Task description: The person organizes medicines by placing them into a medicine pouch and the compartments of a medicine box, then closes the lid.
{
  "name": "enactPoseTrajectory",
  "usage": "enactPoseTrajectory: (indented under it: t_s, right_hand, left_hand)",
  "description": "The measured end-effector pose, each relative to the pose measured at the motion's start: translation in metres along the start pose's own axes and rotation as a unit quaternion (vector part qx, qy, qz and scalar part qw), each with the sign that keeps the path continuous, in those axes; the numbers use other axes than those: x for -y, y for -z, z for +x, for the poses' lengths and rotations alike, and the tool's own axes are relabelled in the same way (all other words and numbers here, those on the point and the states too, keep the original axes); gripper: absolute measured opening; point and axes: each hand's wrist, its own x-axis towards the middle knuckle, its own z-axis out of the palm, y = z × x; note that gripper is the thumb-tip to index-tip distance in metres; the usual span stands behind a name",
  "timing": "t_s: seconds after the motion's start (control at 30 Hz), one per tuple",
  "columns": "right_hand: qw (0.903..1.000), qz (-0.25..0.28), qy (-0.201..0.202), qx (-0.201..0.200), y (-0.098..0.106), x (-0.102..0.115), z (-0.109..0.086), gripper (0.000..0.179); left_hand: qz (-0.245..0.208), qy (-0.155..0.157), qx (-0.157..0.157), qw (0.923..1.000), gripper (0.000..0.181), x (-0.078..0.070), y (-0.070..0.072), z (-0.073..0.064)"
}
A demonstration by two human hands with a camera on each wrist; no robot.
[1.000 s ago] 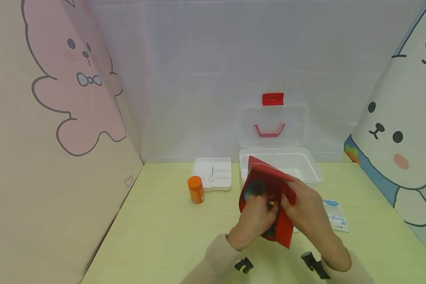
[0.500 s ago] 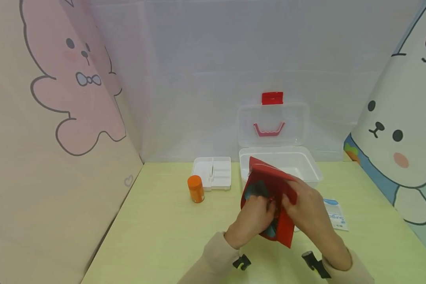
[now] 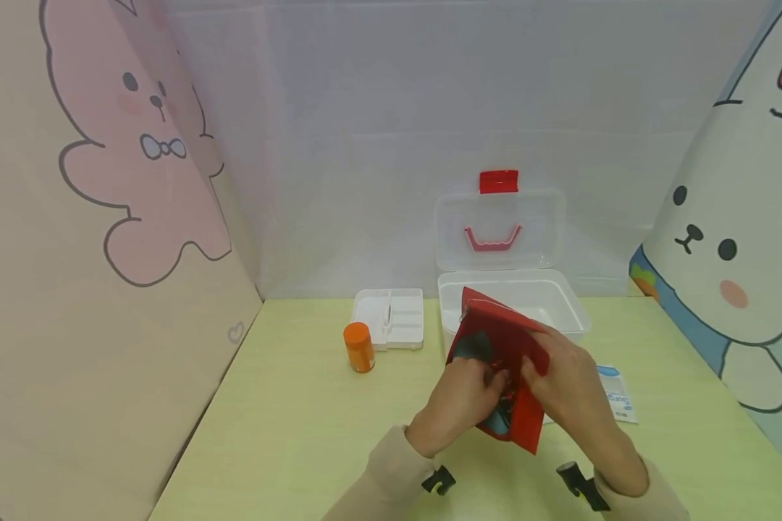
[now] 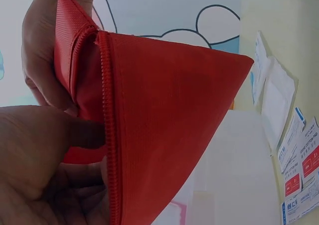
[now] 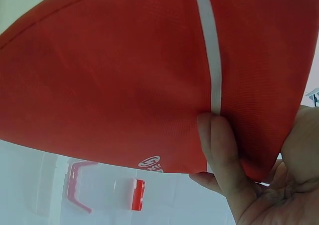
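Observation:
A red zippered pouch (image 3: pixel 529 423) is held up over the table with its mouth spread toward me. My right hand (image 3: pixel 570 376) grips its right edge; in the right wrist view the fingers (image 5: pixel 222 145) lie on the outer face beside a grey stripe. My left hand (image 3: pixel 456 398) reaches into the mouth, and its fingertips are hidden inside. In the left wrist view the thumb (image 4: pixel 84 134) passes behind the zipper (image 4: pixel 107 110); whether it holds anything cannot be seen. Something dark grey-green (image 3: pixel 474 346) shows within the pouch.
Behind the pouch stands a clear-lidded white box (image 3: pixel 547 297), its lid raised. To the left are a white compartment tray (image 3: pixel 405 322) and an orange bottle (image 3: pixel 360 349). White packets (image 3: pixel 619 398) lie at right, including cotton pad packets (image 4: pixel 304 157) in the left wrist view.
The pouch and right hand have shifted slightly right. My left wrist has drawn a little left, with the hand still in the mouth. A yellow bit seen earlier inside no longer shows.

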Motion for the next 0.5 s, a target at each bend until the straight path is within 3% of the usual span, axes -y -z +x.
enactPoseTrajectory:
  t_s: [0.23,0.5]
  right_hand:
    - [0.9999,-0.002,0.015,-0.007,0.002,-0.004,0.001,0.036]
    - [0.9988,0.002,-0.027,0.041,0.007,-0.005,0.001,0.046]
  left_hand:
    - [-0.018,-0.006,-0.045,0.9988,0.026,0.002,0.018,-0.003]
    - [-0.060,-0.005,-0.109,0.9922,0.018,0.014,0.045,-0.008]
